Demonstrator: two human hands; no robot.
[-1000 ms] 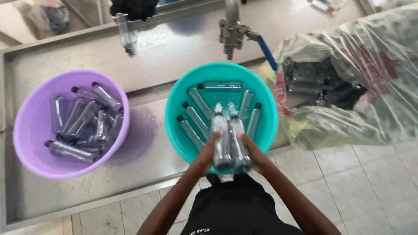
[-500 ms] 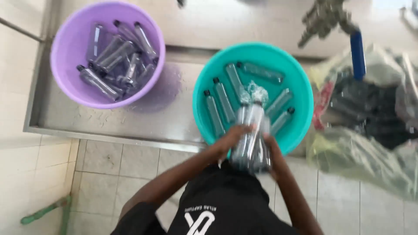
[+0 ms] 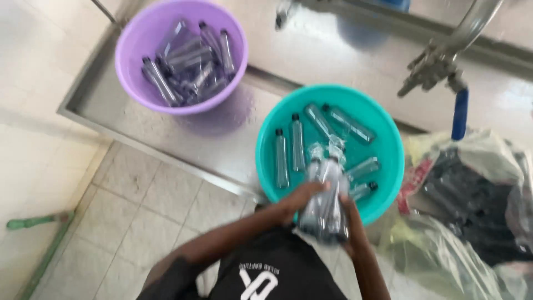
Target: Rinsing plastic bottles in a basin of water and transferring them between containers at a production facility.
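Left hand and right hand clasping clear bottles, over teal basin, purple basin beside

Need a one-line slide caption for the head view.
Both hands, left and right, grip a bundle of clear bottles over the teal basin.

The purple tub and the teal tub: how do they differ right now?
The purple tub sits farther back on the left; the teal tub is nearer, by both hands. Bottles in the purple tub lie heaped and crossed; those in the teal tub lie spread apart. The left hand and right hand hold a bundle of bottles over the teal tub's rim only. Both hold clear dark-capped bottles.
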